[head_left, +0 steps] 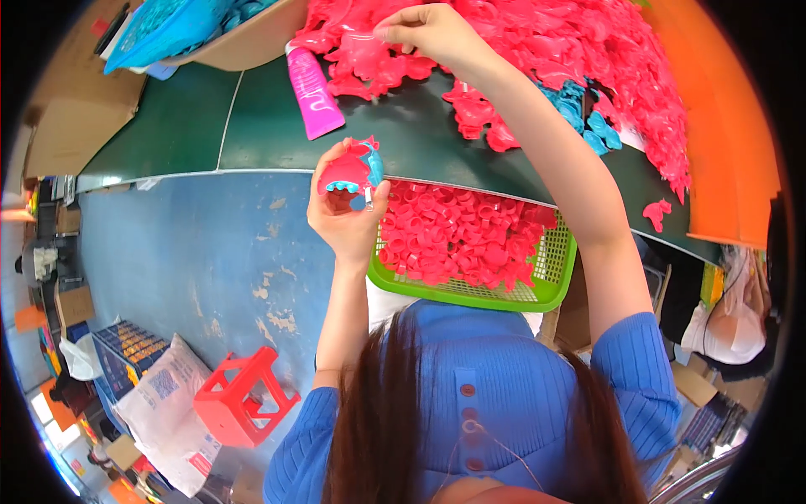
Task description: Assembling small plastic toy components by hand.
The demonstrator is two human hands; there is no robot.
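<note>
**Pink parts at the bench: hands and handling**

The green table (277,126) carries a large heap of pink parts (571,59) with a few blue pieces (579,105) mixed in; a pink tube (312,92) lies beside it. Below the edge, a green basket (550,286) holds pink rings (453,235). My right hand (432,34) reaches into the heap, fingertips pinched on one pink part (365,52). My left hand (344,210) holds a pink-and-blue assembly (353,168) above the table edge, fingers wrapped narrowly around it. I judge these light, stiff, smooth plastic; best gripped by the edges.
</note>
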